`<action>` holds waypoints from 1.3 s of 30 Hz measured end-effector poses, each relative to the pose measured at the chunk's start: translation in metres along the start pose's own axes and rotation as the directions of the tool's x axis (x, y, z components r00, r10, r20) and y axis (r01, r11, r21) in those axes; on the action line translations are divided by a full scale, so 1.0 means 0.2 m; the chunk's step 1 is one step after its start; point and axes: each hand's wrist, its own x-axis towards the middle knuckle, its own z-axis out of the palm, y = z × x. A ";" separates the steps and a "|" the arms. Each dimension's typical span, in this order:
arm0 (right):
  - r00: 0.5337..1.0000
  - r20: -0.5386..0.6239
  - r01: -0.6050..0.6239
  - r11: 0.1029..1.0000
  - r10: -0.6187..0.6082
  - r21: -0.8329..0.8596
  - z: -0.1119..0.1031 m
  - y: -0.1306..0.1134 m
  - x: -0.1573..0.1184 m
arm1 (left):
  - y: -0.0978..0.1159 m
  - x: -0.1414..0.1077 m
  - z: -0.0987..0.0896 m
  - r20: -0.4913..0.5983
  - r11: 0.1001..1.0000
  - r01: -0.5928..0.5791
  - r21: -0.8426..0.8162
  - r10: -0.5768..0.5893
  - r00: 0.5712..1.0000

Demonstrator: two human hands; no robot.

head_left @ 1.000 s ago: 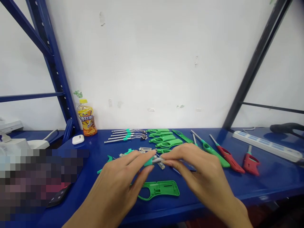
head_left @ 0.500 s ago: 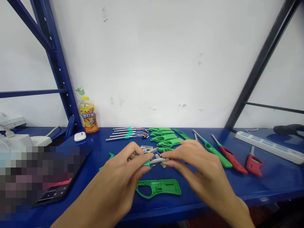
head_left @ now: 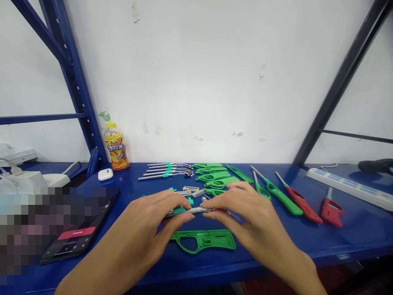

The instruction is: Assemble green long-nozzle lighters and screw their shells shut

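Between my two hands lies a metal lighter tube (head_left: 199,210) with a teal collar, held level above the table. My left hand (head_left: 156,217) is closed around its collar end, thumb and fingers pinching. At the other end, the fingertips of my right hand (head_left: 250,215) grip the tube tip; that tip is partly hidden. Just below the hands, a green lighter casing half (head_left: 219,239) rests on the blue table with its inner side up. Beyond the fingers are clear fuel tanks (head_left: 190,189) and small teal pieces (head_left: 190,201), partly covered by the hands.
Several lighter tubes with wires (head_left: 156,175) and green casing halves (head_left: 213,176) lie at the back. Green (head_left: 285,200) and red lighters (head_left: 302,203) lie right, before a power strip (head_left: 350,186). A drink bottle (head_left: 116,147), white earbud case (head_left: 105,174) and phone (head_left: 76,233) are left.
My hands have lowered slightly, and the tube now lies nearly level. My left hand has shifted a little left, showing more of the teal pieces behind. The green casing half stays in place.
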 end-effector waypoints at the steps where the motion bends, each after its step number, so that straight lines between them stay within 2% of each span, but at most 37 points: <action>1: 0.999 0.028 -0.020 1.000 0.020 -0.001 0.01 0.00 0.00 | -0.02 0.00 0.00 0.018 1.000 0.007 0.004 -0.007 1.000; 4: 0.992 0.114 -0.064 0.998 0.063 0.002 0.07 0.00 -0.02 | -0.07 -0.02 0.00 0.094 0.999 0.044 0.015 -0.045 0.995; 8: 0.964 0.253 -0.087 0.996 0.088 -0.013 0.16 -0.01 -0.02 | -0.12 -0.05 0.02 0.220 0.991 0.130 0.031 -0.134 0.966; 12: 0.913 0.393 -0.097 0.994 0.111 -0.054 0.20 -0.02 -0.01 | -0.16 -0.09 0.06 0.265 0.980 0.186 0.067 -0.197 0.944; 17: 0.865 0.489 -0.086 0.993 0.115 -0.082 0.25 -0.04 0.01 | -0.24 -0.13 0.10 0.338 0.966 0.225 0.127 -0.256 0.906; 24: 0.821 0.549 -0.109 0.986 0.159 -0.124 0.25 -0.06 0.01 | -0.31 -0.14 0.09 0.362 0.952 0.247 0.182 -0.298 0.883; 31: 0.833 0.520 -0.148 0.982 0.189 -0.118 0.18 -0.03 0.00 | -0.28 -0.12 0.06 0.344 0.930 0.292 0.222 -0.355 0.869; 33: 0.842 0.506 -0.150 0.982 0.187 -0.113 0.17 -0.02 0.00 | -0.28 -0.12 0.07 0.321 0.929 0.294 0.226 -0.356 0.878; 36: 0.848 0.495 -0.162 0.981 0.192 -0.103 0.13 0.01 -0.03 | -0.28 -0.11 0.08 0.285 0.953 0.254 0.164 -0.292 0.913; 39: 0.838 0.484 -0.217 0.967 0.253 -0.131 0.07 0.04 -0.06 | -0.26 -0.09 0.09 0.282 0.972 0.207 0.109 -0.230 0.932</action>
